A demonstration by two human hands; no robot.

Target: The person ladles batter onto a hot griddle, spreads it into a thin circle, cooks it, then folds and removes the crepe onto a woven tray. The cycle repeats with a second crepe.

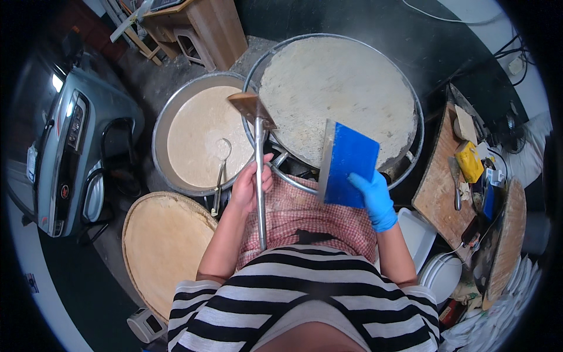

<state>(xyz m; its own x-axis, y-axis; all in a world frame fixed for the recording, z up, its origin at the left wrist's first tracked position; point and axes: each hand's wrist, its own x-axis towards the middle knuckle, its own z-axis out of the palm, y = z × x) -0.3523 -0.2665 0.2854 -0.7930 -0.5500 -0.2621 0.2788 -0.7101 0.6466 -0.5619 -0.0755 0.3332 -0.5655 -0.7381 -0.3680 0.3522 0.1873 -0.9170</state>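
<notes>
My bare left hand [251, 186] is closed around the long metal handle of a batter spreader [260, 158]. Its brown, wood-like head tilts up between a batter basin and a griddle. In a blue glove, my right hand [375, 202] grips a flat blue scraper [355, 167] with a pale edge, held over the griddle's near right part. A thin, pale sheet of batter or pancake [340, 88] covers most of the round griddle. Left of it, the wide metal basin [161, 144] holds beige batter, with a ladle [223, 149] dipped in and its handle leaning on the near rim.
A round tray of pale, flat pancakes [167, 243] lies at lower left. On the left stands a grey-blue machine or vehicle [88, 135]. At right, a wooden board [437, 193] carries a yellow packet [469, 161] and tools. White containers [443, 273] are below it.
</notes>
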